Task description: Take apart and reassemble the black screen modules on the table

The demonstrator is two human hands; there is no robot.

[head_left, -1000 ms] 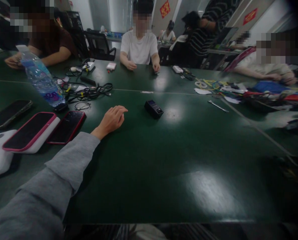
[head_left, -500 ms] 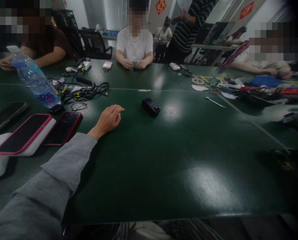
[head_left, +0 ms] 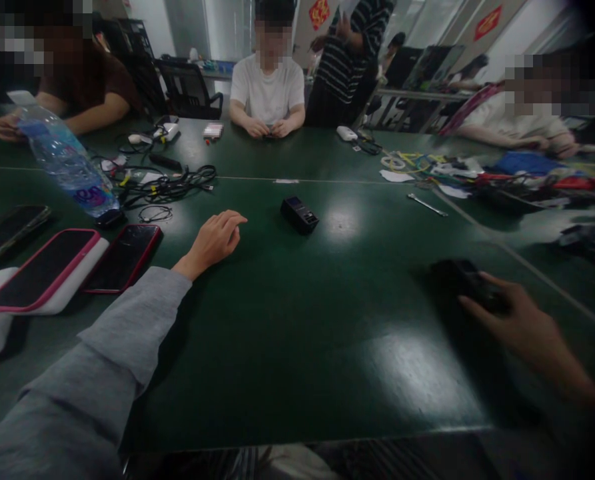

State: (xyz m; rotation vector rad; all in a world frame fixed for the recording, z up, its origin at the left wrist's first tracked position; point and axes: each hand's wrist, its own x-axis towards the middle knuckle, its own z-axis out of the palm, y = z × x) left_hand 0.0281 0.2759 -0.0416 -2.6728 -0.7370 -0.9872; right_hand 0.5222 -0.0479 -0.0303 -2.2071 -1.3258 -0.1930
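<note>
My left hand point(head_left: 216, 241) rests on the dark green table, loosely bent with its index finger stretched out, and holds nothing. To its right lies a small black box-shaped device point(head_left: 300, 215) with a darker panel and small pale markings on top, apart from the fingers. Over the right part of the table, my right hand point(head_left: 514, 320) is closed around a black boxy object point(head_left: 460, 277). Motion blur hides its details and its exact kind. Thumb and fingers grip its near end, while the far end points left.
At left lie a phone with a red edge point(head_left: 123, 259), a pink-rimmed phone point(head_left: 44, 270) and a tilted water bottle point(head_left: 67, 160). Black cables point(head_left: 177, 180) are bunched behind my left hand. A wrench point(head_left: 427, 205) lies near a wire heap point(head_left: 477, 170). Other people sit around the table.
My right hand has come into view from the right, holding the black boxy object. My left hand and the device on the table stay put. A standing person in stripes has shifted left.
</note>
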